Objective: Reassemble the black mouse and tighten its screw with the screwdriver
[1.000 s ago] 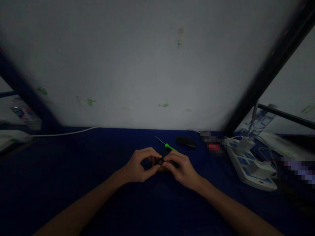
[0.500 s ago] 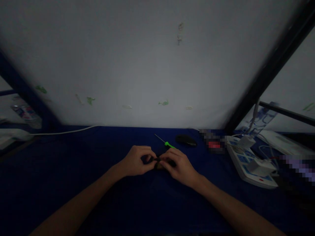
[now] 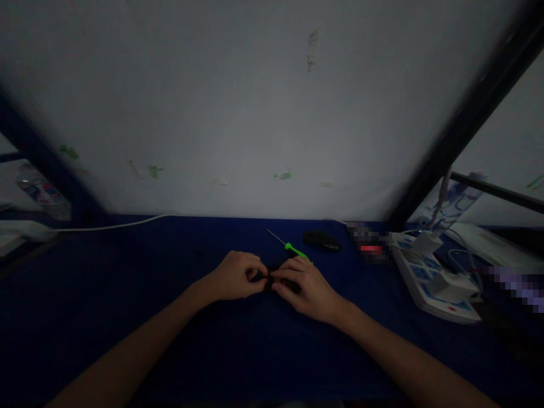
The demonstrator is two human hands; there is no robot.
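Head view, the only one supplied. Your left hand (image 3: pixel 236 276) rests on the blue desk (image 3: pixel 127 294), about midway between its left and right edges and nearer the far edge than the near one. Its fingers are curled, with thumb and forefinger pinched on one end of a small dark part (image 3: pixel 272 279).

Your right hand (image 3: pixel 304 286) meets it fingertip to fingertip, fingers closed over the other end. The part sits between the two hands, low over the desk and mostly covered. The dim light hides its shape.

Just beyond the right hand lies a green-handled screwdriver (image 3: pixel 293 250), its tip toward the far edge. A dark mouse (image 3: pixel 322 241) lies past that, and a white power strip (image 3: pixel 433 283) is at the right edge.

Judgement: with so small a piece in poor light, brace both wrists on the desk. Grip the part only at its ends so your fingers do not hide its middle.
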